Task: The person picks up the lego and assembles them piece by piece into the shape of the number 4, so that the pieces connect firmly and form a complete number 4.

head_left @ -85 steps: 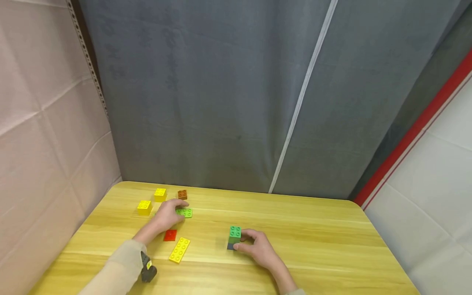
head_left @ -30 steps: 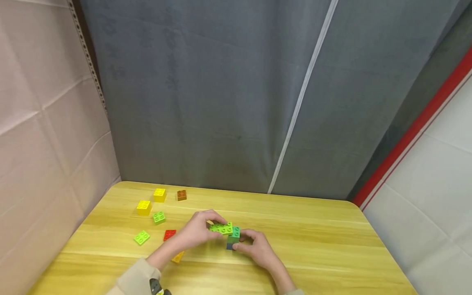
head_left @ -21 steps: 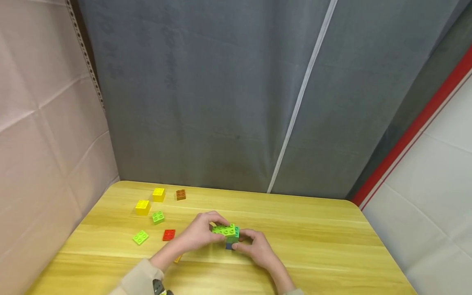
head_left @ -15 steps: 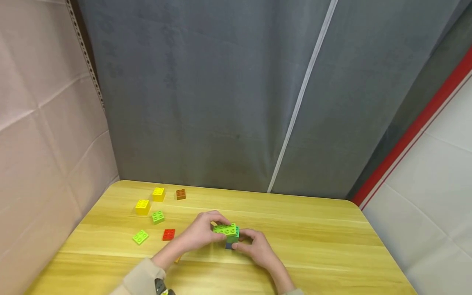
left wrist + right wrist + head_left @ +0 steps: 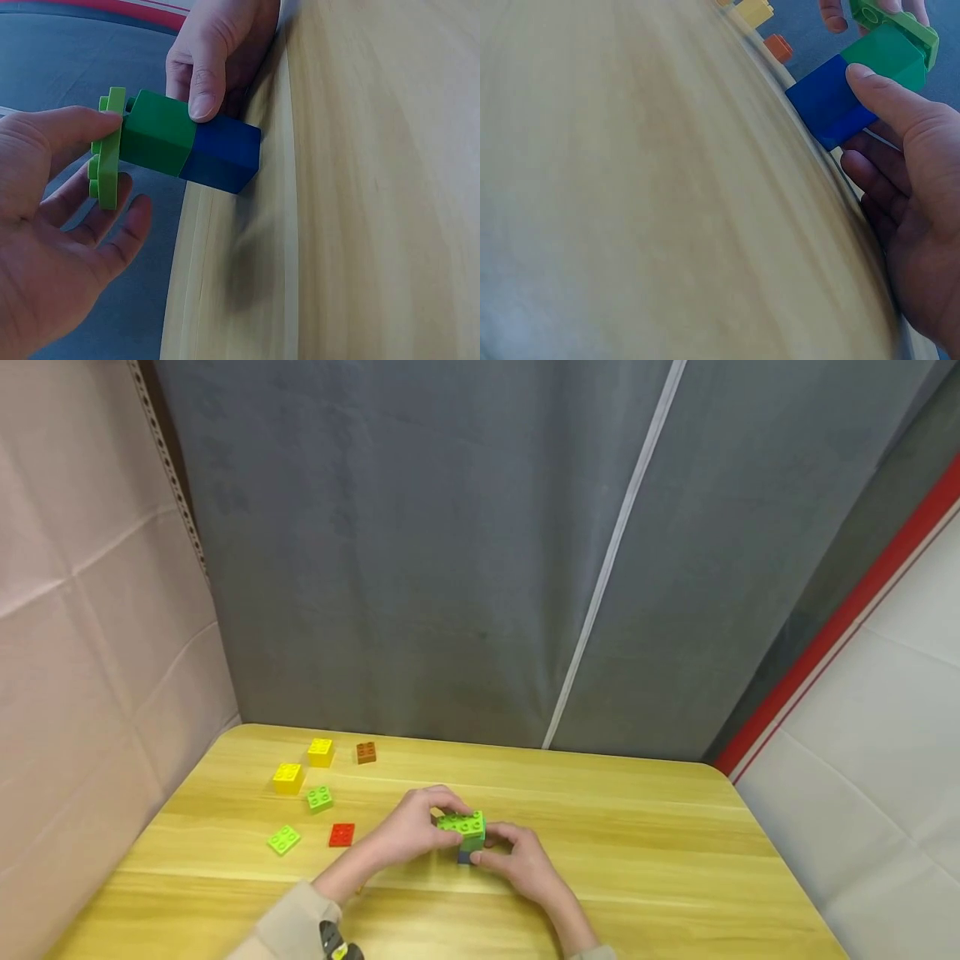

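Observation:
My left hand pinches a long lime-green building plate by its edges. The plate lies over the top of a green brick and overhangs it to the left. A green stud shows beside the plate in the left wrist view; I cannot tell whether the plate is fully seated. Beneath the green brick sits a blue brick, joined to it and standing on the table. From the right, my right hand grips this stack, its thumb over the seam between green and blue.
On the table's left lie two yellow bricks, a brown brick, two small lime-green pieces and a flat red piece. A yellow plate is almost wholly hidden by the left forearm. Behind the wooden table hangs a grey curtain.
My left hand picked up the lime-green plate at the left and brought it right, onto the green brick, then shifted it slightly further right. My right hand kept holding the stack in place.

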Demonstrator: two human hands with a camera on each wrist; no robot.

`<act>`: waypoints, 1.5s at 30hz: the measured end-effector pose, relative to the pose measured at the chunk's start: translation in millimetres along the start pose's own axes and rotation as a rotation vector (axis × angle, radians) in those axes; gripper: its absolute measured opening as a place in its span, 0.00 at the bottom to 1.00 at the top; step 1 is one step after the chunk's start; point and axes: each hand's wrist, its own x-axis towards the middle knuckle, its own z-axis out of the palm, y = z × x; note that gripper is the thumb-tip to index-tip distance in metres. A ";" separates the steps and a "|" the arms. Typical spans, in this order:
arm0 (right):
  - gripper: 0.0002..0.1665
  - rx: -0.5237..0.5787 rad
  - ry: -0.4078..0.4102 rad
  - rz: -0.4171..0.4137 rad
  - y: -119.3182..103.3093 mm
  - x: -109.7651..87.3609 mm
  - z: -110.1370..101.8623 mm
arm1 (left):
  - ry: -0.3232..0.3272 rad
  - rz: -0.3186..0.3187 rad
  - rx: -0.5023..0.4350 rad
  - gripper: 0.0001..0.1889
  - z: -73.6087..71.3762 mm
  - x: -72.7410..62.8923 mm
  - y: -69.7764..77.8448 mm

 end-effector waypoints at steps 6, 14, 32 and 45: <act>0.21 0.002 0.004 -0.017 1.8 0.3 1.0 | -0.019 0.006 0.016 0.15 -0.8 2.5 -2.2; 0.21 -0.009 0.007 -0.025 4.8 1.0 2.6 | -0.018 0.016 0.007 0.13 0.5 2.3 -4.2; 0.20 0.006 0.006 -0.019 2.2 0.5 2.6 | -0.003 -0.008 -0.004 0.13 5.4 2.9 -5.9; 0.20 0.019 0.008 -0.011 1.3 0.6 1.8 | 0.048 -0.052 -0.054 0.10 10.2 7.0 -8.3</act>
